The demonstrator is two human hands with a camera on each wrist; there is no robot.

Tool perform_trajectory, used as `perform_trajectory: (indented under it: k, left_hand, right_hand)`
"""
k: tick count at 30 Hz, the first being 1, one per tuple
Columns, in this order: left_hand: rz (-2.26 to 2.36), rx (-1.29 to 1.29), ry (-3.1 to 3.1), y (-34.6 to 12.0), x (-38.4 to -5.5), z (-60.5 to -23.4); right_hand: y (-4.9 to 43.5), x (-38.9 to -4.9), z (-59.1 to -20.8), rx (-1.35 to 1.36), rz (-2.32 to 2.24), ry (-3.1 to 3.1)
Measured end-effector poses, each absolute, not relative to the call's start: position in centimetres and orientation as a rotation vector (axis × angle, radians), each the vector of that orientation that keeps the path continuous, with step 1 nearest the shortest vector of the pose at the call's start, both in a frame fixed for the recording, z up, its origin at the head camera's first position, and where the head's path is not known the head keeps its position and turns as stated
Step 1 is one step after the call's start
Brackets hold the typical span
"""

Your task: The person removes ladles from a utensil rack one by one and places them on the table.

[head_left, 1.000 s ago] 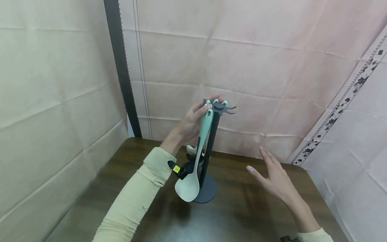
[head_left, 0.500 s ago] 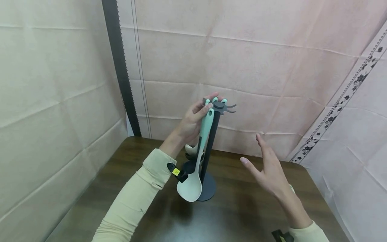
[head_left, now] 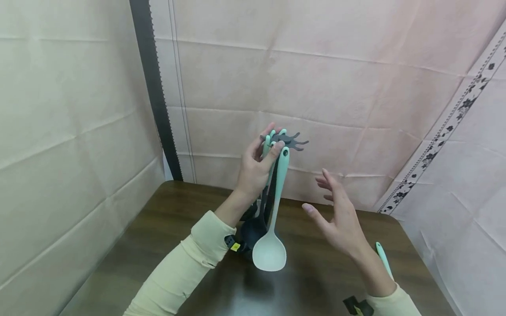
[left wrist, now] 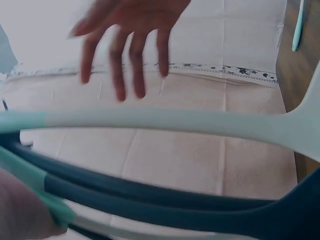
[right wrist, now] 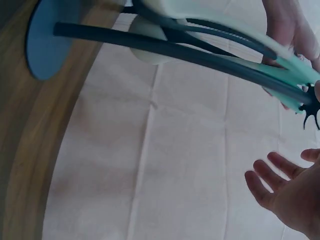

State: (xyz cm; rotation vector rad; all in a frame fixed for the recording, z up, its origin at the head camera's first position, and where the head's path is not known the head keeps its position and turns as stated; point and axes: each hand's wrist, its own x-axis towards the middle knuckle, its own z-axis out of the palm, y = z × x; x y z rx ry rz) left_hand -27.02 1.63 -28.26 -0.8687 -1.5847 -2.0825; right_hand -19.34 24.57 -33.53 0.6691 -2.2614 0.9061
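Left hand (head_left: 254,169), near the centre of the head view, grips the top of a dark utensil stand (head_left: 292,142), thumb in front, fingers partly lost behind turquoise handles. Right hand (head_left: 337,215), at 4 o'clock, holds nothing, its fingers extended and loosely spread.

Creased pale cloth (head_left: 324,87) fills 12 o'clock and both sides; a dark strip (head_left: 154,79) at 10 o'clock and a flower-patterned border (head_left: 439,145) at about 3 o'clock both run out of frame. Below, a brown wooden worktop (head_left: 178,210) spans 4 to 8 o'clock.

The stand's round base (right wrist: 52,40) is mostly covered in the head view but shows in the right wrist view. At 6 o'clock a pale spoon (head_left: 270,252) hangs bowl down; whether a hook passes through its handle cannot be made out. It blocks part of a dark utensil (head_left: 251,230); others behind overlap too much to identify. At 4 o'clock, well apart from the stand, a loose turquoise handle (head_left: 383,258) lies beside the right forearm, its lower end hidden.
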Motion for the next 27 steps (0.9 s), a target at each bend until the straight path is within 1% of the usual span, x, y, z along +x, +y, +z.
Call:
perform_trajectory:
  k: [4,8,12,19,27]
  left_hand:
    - [-1.954,-0.743,-1.572,2.5,-26.0,-28.6]
    - [-1.78,-0.644,-1.577,3.4,-25.3,-28.7]
    - [-1.669,-0.611,-1.578,3.8,-25.2,-28.9]
    - [-1.588,-0.695,-1.67,2.8,-26.1,-28.6]
    - [-1.433,-0.863,-1.825,1.9,-27.8,-27.6]
  right_hand:
    - [23.3,-19.2,-32.9,0.721,0.97,-2.247]
    - [22.0,-19.1,-32.1,0.697,1.029,-2.224]
    - [20.9,-18.9,-31.4,0.664,1.069,-2.187]
    - [19.6,-19.2,-30.7,0.662,1.077,-2.165]
    - [18.4,-19.6,-30.5,0.622,1.019,-2.144]
